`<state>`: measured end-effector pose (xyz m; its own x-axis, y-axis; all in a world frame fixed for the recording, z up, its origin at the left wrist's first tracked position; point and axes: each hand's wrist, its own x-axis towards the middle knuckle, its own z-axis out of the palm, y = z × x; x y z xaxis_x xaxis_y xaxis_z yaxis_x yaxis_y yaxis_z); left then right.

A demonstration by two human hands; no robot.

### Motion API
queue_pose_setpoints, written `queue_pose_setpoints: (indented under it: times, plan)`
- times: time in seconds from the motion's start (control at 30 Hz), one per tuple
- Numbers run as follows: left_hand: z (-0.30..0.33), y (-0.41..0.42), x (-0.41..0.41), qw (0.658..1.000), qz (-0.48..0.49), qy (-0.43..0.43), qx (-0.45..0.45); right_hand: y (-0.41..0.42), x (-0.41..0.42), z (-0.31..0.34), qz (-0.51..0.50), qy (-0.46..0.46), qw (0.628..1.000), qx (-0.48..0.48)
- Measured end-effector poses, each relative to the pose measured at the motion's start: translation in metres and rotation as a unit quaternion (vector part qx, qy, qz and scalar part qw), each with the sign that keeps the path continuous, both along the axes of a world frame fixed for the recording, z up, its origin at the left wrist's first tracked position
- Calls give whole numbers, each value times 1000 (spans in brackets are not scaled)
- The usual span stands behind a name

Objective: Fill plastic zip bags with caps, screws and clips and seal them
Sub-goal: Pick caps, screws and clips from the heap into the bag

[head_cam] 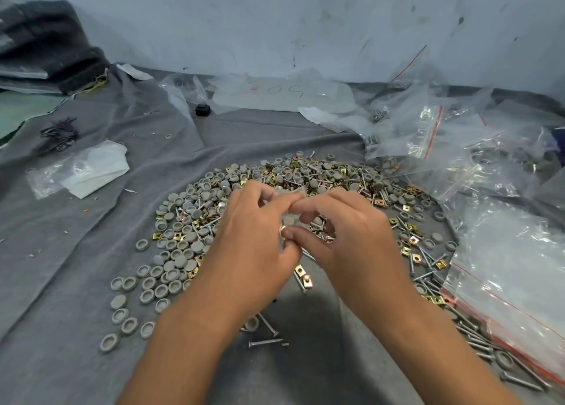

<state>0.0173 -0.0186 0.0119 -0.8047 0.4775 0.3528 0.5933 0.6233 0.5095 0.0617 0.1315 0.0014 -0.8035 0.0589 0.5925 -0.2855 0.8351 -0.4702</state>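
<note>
My left hand (pixel 253 236) and my right hand (pixel 348 236) meet above the middle of the pile, both pinching a small clear zip bag (pixel 289 221) between fingers and thumbs. A grey cap shows through the bag; the rest of its contents is hidden by my fingers. Under and around the hands lies a wide heap of grey caps (pixel 180 218), gold clips (pixel 301 271) and long screws (pixel 425 270) on a grey cloth (pixel 76 251).
Clear zip bags with red strips are piled at the right (pixel 434 135) and a flat stack lies at the lower right (pixel 513 267). A bag with white paper (pixel 88 172) lies left. Black clips (pixel 58 134) and dark folded fabric (pixel 46 43) sit far left. A wall runs behind.
</note>
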Motion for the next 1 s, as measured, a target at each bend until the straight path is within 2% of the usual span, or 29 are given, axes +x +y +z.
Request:
queue_pose_setpoints:
  times: [0.1, 0.17, 0.23, 0.3, 0.37, 0.43, 0.6, 0.83, 0.9, 1.0]
  plan:
    - [0, 0, 0, 1000, 4, -5, 25, 5, -2, -1, -2, 8, 998, -55]
    - [0, -2, -2, 999, 31, -3, 45, 15, -4, -6, -17, -23, 997, -70]
    - [1, -4, -4, 997, 55, -3, 59, 24, -4, -15, -25, -152, 988, -25]
    - [2, -4, -4, 996, 58, -6, 62, 26, 0, -25, -5, -280, 959, 47]
    - [2, -3, -3, 997, 57, -6, 59, 23, 3, -30, 40, -336, 938, 77]
    - [2, -2, -2, 997, 57, -7, 57, 20, 2, -28, 73, -354, 928, 94]
    - [1, -4, -2, 997, 54, -10, 59, 22, 4, -27, 81, -358, 925, 94]
    - [0, -3, -2, 998, 47, -10, 43, 26, 8, -30, 97, -317, 942, 55]
    - [0, -3, -1, 998, 45, -10, 40, 29, 8, -27, 84, -284, 955, 15]
    - [-1, -3, -1, 998, 42, -7, 40, 30, 7, -14, 75, -176, 975, -112]
